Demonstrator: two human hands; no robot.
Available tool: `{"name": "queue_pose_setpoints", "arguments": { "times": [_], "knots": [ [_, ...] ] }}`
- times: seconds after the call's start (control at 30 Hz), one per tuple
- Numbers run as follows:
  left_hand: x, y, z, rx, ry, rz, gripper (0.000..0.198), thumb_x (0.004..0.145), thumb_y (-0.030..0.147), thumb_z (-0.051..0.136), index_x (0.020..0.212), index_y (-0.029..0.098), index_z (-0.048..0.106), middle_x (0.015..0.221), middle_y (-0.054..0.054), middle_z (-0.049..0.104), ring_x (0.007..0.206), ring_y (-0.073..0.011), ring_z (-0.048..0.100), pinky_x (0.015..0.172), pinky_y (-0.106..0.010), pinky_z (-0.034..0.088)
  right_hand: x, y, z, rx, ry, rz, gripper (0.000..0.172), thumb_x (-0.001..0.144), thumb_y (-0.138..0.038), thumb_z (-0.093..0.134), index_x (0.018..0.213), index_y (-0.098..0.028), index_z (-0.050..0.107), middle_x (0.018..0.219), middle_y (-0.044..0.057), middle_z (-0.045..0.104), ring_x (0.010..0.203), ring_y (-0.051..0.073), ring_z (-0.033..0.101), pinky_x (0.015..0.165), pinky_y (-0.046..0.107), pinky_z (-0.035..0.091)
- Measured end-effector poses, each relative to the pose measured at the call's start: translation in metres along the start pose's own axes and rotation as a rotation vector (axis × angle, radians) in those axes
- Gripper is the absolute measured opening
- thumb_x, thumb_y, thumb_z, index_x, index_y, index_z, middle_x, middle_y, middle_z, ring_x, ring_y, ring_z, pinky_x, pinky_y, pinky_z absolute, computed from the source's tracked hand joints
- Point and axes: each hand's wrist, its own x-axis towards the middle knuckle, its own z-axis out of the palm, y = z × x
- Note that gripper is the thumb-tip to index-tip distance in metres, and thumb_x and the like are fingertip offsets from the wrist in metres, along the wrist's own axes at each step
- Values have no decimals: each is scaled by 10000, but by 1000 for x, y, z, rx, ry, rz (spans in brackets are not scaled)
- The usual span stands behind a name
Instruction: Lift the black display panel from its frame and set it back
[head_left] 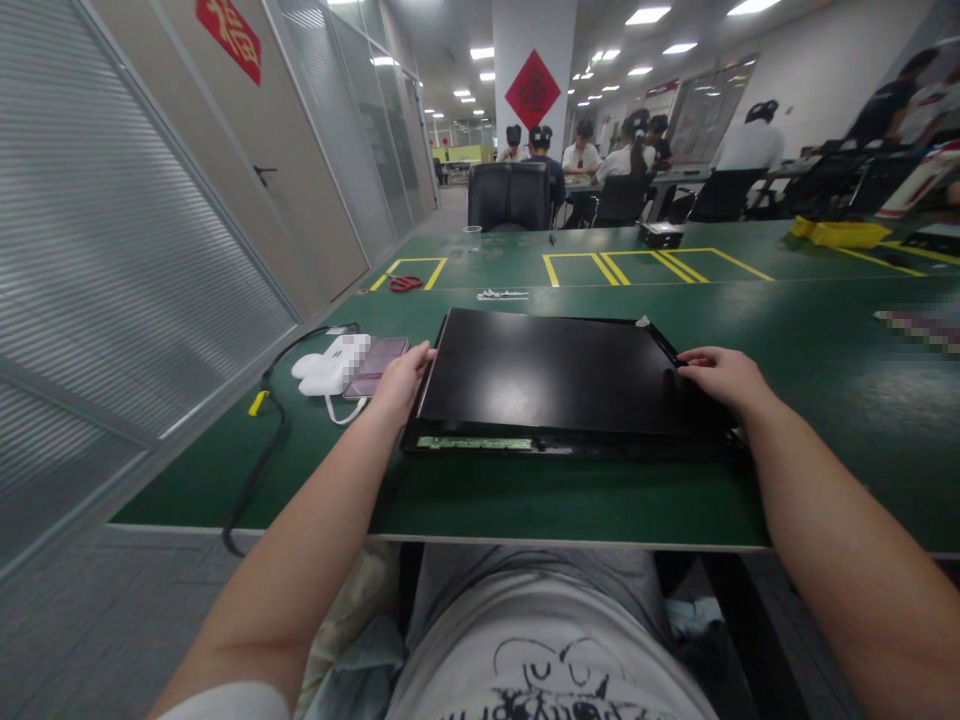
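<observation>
A black display panel (555, 370) lies slightly askew in a black frame (637, 446) on the green table. Along the near left side of that frame a green circuit strip (474, 443) is exposed. My left hand (406, 380) closes on the panel's left edge, its fingers partly hidden. At the opposite side, my right hand (724, 375) pinches the right edge of the black frame, near the upper corner. A small pale piece (643, 322) sits at the far right corner.
Left of the panel are a phone (379, 366), a white device (334, 365) and a black cable (276, 430). Beyond lie red-handled scissors (406, 284), small white pieces (502, 295), a clear cup (472, 237) and a yellow item (840, 233). Several people sit farther back.
</observation>
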Motion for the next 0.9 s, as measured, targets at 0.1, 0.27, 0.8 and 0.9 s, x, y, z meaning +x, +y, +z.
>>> {"name": "queue_pose_setpoints", "arguments": {
  "times": [0.1, 0.27, 0.8, 0.9],
  "knots": [
    [0, -3, -3, 85, -35, 38, 301, 743, 338, 914, 924, 144, 773, 716, -58, 773, 634, -206, 738, 582, -272, 597, 1, 1, 1, 4, -2, 5, 244, 748, -324, 762, 977, -268, 825, 1036, 72, 791, 1027, 292, 736, 982, 431, 566],
    [0, -9, -6, 191, -31, 71, 483, 555, 249, 1026, 923, 155, 727, 805, -57, 780, 694, -206, 741, 665, -299, 595, 3, 3, 4, -2, 13, -20, 255, 743, -331, 761, 982, -271, 827, 1028, 68, 793, 1019, 291, 740, 971, 426, 572],
    [-2, -8, -3, 271, -29, 91, 443, 506, 182, 1018, 823, 155, 710, 756, -40, 757, 678, -194, 717, 689, -295, 567, -1, -4, -1, -14, -13, -11, 203, 765, -314, 761, 955, -273, 820, 1011, 67, 779, 1003, 285, 738, 961, 411, 576],
    [-3, -8, -2, 255, -26, 87, 446, 515, 170, 1011, 845, 161, 710, 769, -36, 762, 696, -199, 726, 696, -298, 577, -2, -4, 0, -14, -5, -5, 204, 763, -310, 761, 956, -275, 819, 1019, 65, 782, 1009, 285, 735, 984, 420, 568]
  ]
}}
